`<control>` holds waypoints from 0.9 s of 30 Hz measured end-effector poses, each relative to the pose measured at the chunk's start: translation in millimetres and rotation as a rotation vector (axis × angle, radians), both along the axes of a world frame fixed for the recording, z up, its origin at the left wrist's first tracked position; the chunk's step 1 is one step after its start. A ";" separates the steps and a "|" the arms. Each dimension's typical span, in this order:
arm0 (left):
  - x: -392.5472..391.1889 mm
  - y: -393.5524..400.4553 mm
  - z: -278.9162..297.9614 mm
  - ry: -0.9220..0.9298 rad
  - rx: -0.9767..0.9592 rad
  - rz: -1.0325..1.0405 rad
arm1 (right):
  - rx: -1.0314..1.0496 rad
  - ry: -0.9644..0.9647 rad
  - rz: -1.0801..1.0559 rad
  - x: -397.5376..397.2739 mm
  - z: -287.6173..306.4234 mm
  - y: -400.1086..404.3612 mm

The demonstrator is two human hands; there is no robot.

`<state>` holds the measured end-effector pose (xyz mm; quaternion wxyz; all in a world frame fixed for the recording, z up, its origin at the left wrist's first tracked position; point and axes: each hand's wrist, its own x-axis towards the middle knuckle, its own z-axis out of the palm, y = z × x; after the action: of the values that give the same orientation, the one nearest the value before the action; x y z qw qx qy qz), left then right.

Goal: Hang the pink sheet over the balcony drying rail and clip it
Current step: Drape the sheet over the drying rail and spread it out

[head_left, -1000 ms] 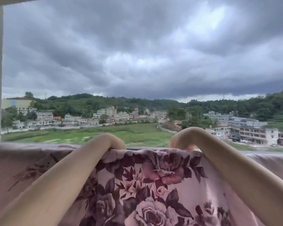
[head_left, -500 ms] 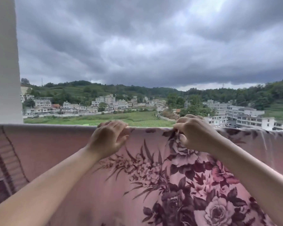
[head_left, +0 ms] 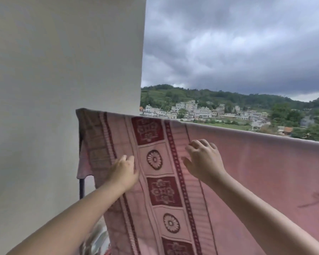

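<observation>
The pink sheet [head_left: 256, 172] hangs over the balcony rail, which lies hidden beneath its top fold. Its left end carries a dark red patterned border [head_left: 155, 161] with squares and round flowers. My left hand [head_left: 123, 172] pinches the cloth just left of that border, well below the top fold. My right hand [head_left: 203, 160] rests against the sheet on the border's right side with fingers spread, holding nothing. No clip shows anywhere.
A pale wall [head_left: 63, 89] fills the left and stands close to the sheet's left end. A dark rail post [head_left: 81, 188] shows below the sheet's hanging corner. Beyond the rail are hills, buildings and a cloudy sky.
My view has swung left to the sheet's bordered end by the wall. Both hands have come down from the top fold onto the sheet's near face.
</observation>
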<state>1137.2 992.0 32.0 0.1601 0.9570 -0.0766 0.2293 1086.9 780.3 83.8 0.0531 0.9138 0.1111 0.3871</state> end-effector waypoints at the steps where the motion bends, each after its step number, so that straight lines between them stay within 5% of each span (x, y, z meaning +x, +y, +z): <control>1: 15.1 19.3 -2.7 0.018 -0.025 0.018 | 0.023 0.004 0.013 17.3 -5.5 18.0; 14: 240.7 201.6 -22.4 0.297 -0.436 0.043 | -0.075 0.059 0.049 233.0 -46.1 206.8; 21: 332.3 243.3 -26.1 0.300 -0.744 -0.254 | -0.013 0.112 -0.024 287.3 -84.1 268.3; 27: 346.5 275.9 -21.2 0.268 -0.678 -0.539 | 0.169 0.488 -0.304 294.3 -135.3 340.8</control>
<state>1483.7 1267.9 10.8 0.5269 0.8177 -0.2224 0.0656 1381.3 1121.1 -51.4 0.0060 0.9871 -0.0503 0.1516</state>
